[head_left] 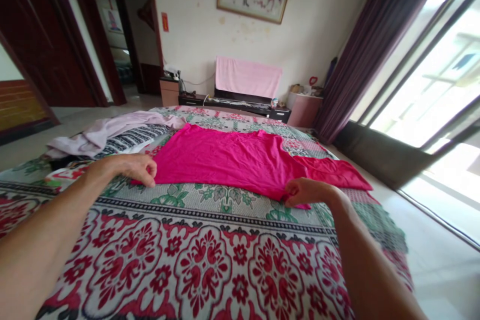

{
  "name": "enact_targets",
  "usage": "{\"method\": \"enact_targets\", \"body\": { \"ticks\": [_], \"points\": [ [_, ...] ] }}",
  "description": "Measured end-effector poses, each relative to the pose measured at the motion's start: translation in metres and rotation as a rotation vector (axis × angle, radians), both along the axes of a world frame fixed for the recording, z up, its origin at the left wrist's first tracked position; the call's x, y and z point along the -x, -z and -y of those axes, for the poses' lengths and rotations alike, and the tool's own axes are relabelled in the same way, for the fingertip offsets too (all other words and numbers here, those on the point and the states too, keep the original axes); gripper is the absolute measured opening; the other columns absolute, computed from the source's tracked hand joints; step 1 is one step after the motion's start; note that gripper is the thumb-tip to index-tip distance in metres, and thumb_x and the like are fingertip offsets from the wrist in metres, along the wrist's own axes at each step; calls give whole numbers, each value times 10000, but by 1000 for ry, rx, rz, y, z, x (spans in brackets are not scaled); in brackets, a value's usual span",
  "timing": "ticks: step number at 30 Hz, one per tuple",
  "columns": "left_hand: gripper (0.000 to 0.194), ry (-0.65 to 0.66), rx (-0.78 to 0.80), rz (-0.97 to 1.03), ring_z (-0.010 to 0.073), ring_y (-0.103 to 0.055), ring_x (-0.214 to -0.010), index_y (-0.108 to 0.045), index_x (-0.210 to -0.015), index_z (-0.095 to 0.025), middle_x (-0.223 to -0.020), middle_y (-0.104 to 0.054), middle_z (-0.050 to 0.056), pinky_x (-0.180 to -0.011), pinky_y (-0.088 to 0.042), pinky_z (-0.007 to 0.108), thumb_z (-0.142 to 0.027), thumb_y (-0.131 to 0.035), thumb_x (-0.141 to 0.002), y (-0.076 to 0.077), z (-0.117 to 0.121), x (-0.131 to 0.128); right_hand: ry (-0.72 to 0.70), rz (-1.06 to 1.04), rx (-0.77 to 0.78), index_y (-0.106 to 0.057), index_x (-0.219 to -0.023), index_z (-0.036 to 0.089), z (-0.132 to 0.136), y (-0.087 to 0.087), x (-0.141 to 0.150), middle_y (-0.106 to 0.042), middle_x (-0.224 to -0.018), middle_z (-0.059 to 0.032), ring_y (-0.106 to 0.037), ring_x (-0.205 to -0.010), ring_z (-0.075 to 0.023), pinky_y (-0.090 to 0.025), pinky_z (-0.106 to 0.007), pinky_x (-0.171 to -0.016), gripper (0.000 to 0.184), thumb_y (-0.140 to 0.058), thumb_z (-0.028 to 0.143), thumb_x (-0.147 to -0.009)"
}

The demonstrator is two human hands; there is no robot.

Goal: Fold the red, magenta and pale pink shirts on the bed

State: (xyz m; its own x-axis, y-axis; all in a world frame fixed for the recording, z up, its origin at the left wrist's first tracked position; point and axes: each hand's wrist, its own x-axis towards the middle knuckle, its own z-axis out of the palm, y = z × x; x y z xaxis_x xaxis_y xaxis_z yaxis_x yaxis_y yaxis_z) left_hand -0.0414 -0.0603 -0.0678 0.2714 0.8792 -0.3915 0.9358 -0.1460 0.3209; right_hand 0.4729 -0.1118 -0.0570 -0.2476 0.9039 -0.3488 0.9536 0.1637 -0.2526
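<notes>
A bright pink shirt [225, 157] lies spread out on the patterned bedspread [202, 270], its near edge running between my two hands. At its near left corner, my left hand [140, 167] is closed with the fingers pinching the cloth. My right hand [303, 191] is closed on the near right corner, and a bit of pink fabric sticks out below the fingers. The shirt has some wrinkles across its middle and right side.
A folded red garment [337, 172] lies right of the shirt. On the left is a heap of clothes with a pale pink cloth [86, 137] and a black-and-white patterned piece [133, 137]. Beyond the bed stands a low black cabinet [195, 101]; a purple curtain [375, 35] hangs by the window.
</notes>
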Motion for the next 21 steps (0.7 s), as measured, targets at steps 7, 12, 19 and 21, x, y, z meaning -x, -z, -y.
{"method": "enact_targets", "body": {
  "ticks": [7, 12, 19, 21],
  "points": [
    [189, -36, -101, -195, 164, -495, -564, -620, -605, -200, -547, -556, -12, -504, -298, 254, -202, -525, -442, 2, 9, -13, 29, 162, -13, -718, -899, 167, 4, 4, 16, -695, -770, -20, -585, -609, -135, -388, -217, -509, 305, -629, 103, -614],
    [108, -9, -208, -315, 148, -436, -515, -556, -492, -193, -491, -485, -12, -502, -264, 264, -185, -461, -440, 7, 9, -19, -76, 219, -121, -735, -826, 140, 5, 6, 23, -710, -778, -67, -597, -666, -147, -389, -222, -561, 233, -551, 90, -693],
    [122, 0, -223, -60, 147, -445, -544, -579, -575, -191, -530, -499, -17, -502, -269, 247, -244, -485, -518, 7, 1, 4, 17, 115, -153, -688, -716, 138, -3, 3, 3, -654, -666, -39, -532, -599, -123, -349, -221, -534, 193, -499, 106, -735],
    [146, 20, -229, 16, 157, -475, -576, -591, -609, -190, -572, -538, -9, -514, -292, 242, -261, -481, -544, 7, -4, 13, 50, 31, -194, -673, -741, 143, -6, 1, -8, -654, -705, -34, -532, -633, -117, -370, -210, -558, 205, -475, 89, -745]
  ]
}}
